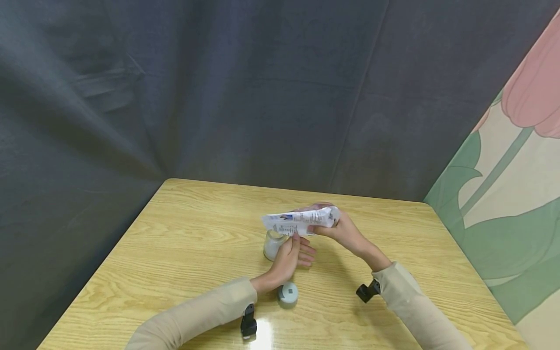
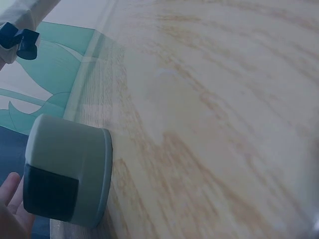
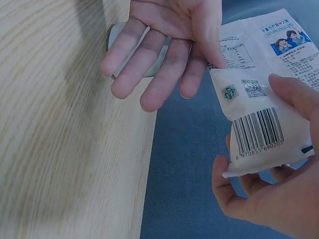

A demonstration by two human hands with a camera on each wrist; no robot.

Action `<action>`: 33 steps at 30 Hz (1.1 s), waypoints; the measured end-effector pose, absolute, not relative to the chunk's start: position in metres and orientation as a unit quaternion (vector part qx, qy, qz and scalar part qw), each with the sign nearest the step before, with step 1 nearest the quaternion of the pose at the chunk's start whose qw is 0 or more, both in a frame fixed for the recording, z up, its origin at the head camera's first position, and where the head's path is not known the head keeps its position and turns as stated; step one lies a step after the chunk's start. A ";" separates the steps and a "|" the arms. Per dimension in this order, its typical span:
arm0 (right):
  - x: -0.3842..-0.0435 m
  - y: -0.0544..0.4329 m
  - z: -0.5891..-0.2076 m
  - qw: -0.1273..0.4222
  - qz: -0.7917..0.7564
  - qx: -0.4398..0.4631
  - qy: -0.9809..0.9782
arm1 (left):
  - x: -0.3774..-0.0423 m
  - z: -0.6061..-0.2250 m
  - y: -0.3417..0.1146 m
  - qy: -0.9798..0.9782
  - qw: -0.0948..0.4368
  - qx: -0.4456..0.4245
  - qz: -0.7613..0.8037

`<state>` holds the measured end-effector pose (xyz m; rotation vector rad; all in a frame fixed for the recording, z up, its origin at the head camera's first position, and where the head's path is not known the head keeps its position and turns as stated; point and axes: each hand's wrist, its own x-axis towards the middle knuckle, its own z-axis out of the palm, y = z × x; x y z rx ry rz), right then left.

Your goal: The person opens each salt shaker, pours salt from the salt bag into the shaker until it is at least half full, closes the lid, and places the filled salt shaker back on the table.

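My right hand (image 1: 345, 233) grips a white printed packet (image 1: 302, 221) by its right end, thumb on the near face and fingers behind. Barcode and printed text show on the packet (image 3: 259, 119) in the right wrist view. The packet's left end lies over the mouth of a clear glass jar (image 1: 272, 245) standing on the table. Beside the jar is my left hand (image 1: 288, 255), its fingers extended and its thumb tip at the packet's lower edge. In the right wrist view the left hand (image 3: 162, 50) partly hides the jar (image 3: 117, 35).
A round, pale grey-green, lid-like piece (image 1: 288, 294) with a dark square patch sits on the wooden table (image 1: 197, 233), close to my left wrist. Dark cloth (image 1: 262, 97) hangs behind the table, and a flower-patterned cloth (image 1: 516, 218) at the right.
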<state>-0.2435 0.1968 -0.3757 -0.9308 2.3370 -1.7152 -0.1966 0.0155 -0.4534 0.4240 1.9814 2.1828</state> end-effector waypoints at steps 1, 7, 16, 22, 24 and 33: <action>-0.243 0.197 -0.376 0.048 -0.562 -0.305 0.767 | -0.197 -0.454 0.016 0.663 0.080 0.142 0.730; -0.243 0.197 -0.375 0.043 -0.561 -0.307 0.768 | -0.198 -0.457 0.016 0.662 0.078 0.147 0.731; -0.242 0.197 -0.374 0.043 -0.564 -0.304 0.767 | -0.195 -0.455 0.014 0.668 0.077 0.161 0.723; -0.241 0.197 -0.373 0.041 -0.565 -0.306 0.765 | -0.196 -0.455 0.015 0.672 0.075 0.161 0.719; -0.242 0.197 -0.374 0.041 -0.565 -0.306 0.765 | -0.196 -0.455 0.015 0.672 0.074 0.159 0.720; -0.241 0.197 -0.373 0.042 -0.561 -0.308 0.767 | -0.197 -0.454 0.015 0.662 0.080 0.155 0.729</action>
